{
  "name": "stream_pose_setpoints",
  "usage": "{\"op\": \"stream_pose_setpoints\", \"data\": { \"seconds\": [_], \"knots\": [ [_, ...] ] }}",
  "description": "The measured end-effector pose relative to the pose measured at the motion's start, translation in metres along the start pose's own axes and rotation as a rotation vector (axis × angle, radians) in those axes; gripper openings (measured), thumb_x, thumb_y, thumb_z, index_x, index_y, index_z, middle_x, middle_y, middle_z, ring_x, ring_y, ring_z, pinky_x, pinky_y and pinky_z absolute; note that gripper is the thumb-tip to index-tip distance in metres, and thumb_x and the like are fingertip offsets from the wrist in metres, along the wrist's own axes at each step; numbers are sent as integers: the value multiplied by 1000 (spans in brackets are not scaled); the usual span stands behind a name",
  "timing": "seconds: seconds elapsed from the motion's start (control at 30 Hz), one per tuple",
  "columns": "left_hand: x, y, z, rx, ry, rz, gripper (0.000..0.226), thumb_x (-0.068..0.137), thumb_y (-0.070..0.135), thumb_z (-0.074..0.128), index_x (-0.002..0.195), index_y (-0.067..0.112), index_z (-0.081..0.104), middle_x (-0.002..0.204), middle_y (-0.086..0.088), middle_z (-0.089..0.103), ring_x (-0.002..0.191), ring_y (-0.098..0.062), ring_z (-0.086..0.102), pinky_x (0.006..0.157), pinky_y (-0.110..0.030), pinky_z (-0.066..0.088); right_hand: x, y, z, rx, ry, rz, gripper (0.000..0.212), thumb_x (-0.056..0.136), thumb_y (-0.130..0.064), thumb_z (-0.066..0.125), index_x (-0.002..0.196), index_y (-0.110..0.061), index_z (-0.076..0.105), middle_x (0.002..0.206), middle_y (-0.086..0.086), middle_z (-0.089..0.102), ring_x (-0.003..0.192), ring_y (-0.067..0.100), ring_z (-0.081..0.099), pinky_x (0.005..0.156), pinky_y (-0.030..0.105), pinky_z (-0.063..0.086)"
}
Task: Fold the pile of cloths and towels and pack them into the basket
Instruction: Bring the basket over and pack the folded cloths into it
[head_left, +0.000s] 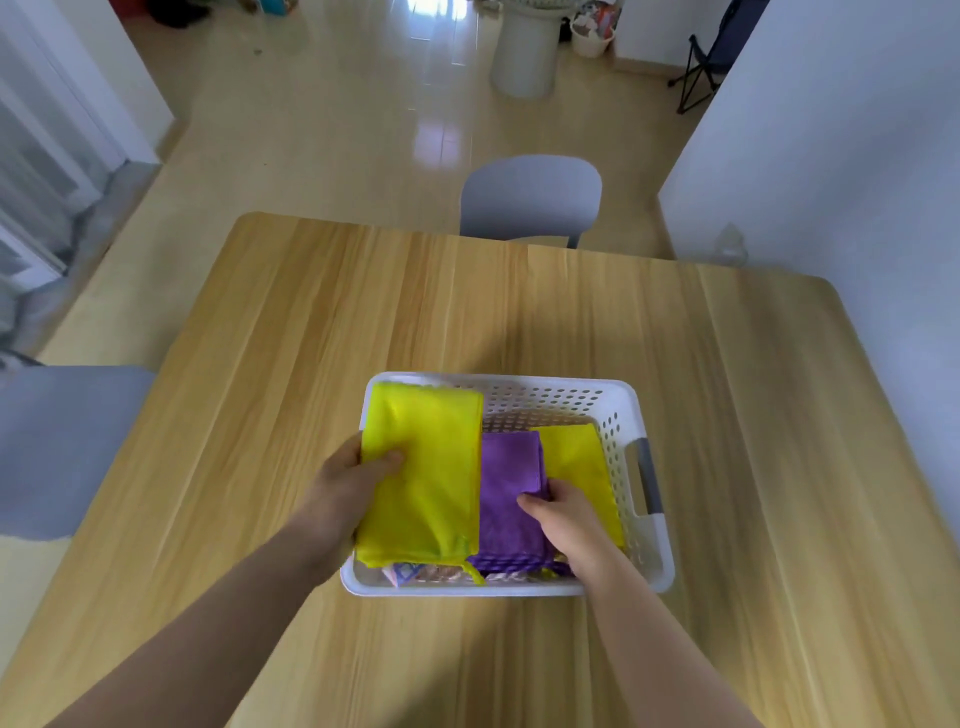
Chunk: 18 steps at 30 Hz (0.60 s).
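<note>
Two hands at white perforated plastic basket (644, 415): left hand (348, 483) pinches folded yellow cloth (431, 467), long axis near-far; right hand (566, 525) curls fingers (558, 488) round folded purple cloth (506, 483).

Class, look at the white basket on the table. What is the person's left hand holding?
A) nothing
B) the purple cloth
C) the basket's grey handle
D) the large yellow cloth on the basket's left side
D: the left hand grips the edge of the large yellow cloth, thumb on top, over the left side of the white basket, while the right hand holds the purple cloth.
</note>
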<state>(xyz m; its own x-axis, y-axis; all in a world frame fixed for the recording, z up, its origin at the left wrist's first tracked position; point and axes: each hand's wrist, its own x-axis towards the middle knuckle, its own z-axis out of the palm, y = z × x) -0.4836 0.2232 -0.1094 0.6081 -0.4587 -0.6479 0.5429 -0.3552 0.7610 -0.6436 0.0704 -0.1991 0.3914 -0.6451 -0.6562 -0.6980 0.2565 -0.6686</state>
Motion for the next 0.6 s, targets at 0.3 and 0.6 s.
{"op": "stream_pose_setpoints", "data": {
  "seconds": [0.3, 0.6],
  "knots": [
    [22, -7, 25, 175, 43, -124, 13, 93, 9, 49, 101, 17, 56, 103, -15, 61, 88, -31, 58, 82, -44, 52, -2, -3, -6, -17, -35, -3, 7, 92, -16, 58, 95, -11, 62, 99, 17, 69, 94, 35, 65, 68, 35, 45],
    [28, -37, 48, 1119, 190, 194, 97, 84, -11, 39, 143, 29, -27, 153, -14, 9, 124, -31, 44, 91, -34, 44, -5, -7, -4, 7, -40, 17, 9, 92, -16, 59, 83, -18, 61, 96, 14, 69, 93, 33, 66, 77, 42, 52]
  ]
}}
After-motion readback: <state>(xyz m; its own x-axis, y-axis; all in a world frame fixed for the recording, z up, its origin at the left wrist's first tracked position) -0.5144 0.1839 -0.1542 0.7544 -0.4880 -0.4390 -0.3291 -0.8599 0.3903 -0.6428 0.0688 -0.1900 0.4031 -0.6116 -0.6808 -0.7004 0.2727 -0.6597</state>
